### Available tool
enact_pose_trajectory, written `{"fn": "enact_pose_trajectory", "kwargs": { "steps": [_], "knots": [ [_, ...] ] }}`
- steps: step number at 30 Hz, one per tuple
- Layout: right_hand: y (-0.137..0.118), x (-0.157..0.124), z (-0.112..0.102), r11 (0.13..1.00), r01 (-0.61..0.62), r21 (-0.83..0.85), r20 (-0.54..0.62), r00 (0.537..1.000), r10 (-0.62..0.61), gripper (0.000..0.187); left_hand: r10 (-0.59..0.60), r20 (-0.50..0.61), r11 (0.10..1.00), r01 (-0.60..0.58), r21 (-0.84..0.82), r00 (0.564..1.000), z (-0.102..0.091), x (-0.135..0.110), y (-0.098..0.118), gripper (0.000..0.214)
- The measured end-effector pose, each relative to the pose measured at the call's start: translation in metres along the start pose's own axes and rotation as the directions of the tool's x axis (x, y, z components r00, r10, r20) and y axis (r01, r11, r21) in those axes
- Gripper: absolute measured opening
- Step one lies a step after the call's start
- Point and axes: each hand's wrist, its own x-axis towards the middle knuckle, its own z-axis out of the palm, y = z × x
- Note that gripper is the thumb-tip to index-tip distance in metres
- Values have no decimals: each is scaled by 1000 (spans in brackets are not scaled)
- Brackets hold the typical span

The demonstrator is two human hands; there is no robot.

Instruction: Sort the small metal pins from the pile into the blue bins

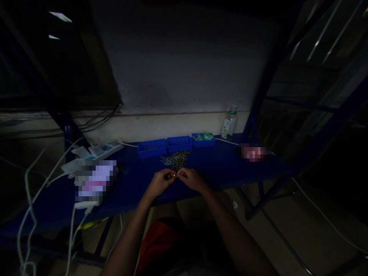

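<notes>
My left hand [161,181] and my right hand [190,178] meet at the front of the blue table, fingertips nearly touching. Pinched between them is a small shiny metal piece [174,175], too small and dark to name exactly; both hands appear closed on it. Just beyond the fingers lies a loose pile of small brassy metal parts [180,160]. Thin silvery pins [166,160] stick out at the pile's left side. The fingers partly cover the pile's near edge.
Behind the pile stand a left blue bin [152,151], a middle blue bin [179,146] and a right blue bin [203,143] with green plastic. A bottle [229,124] stands at back right. A power strip [107,150], cables and a blurred phone-like object [97,180] lie left.
</notes>
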Motion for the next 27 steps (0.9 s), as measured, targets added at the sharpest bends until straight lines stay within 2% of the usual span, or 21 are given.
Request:
{"fn": "enact_pose_trajectory", "kwargs": {
  "steps": [19, 27],
  "knots": [
    [-4, -2, -4, 999, 21, 38, -39, 999, -20, 12, -27, 32, 999, 27, 17, 999, -1, 1, 1, 27],
    [-2, -1, -2, 999, 5, 49, -51, 999, -2, 12, -20, 7, 1000, 20, 3, 1000, 0, 1, 1, 27]
  ]
}}
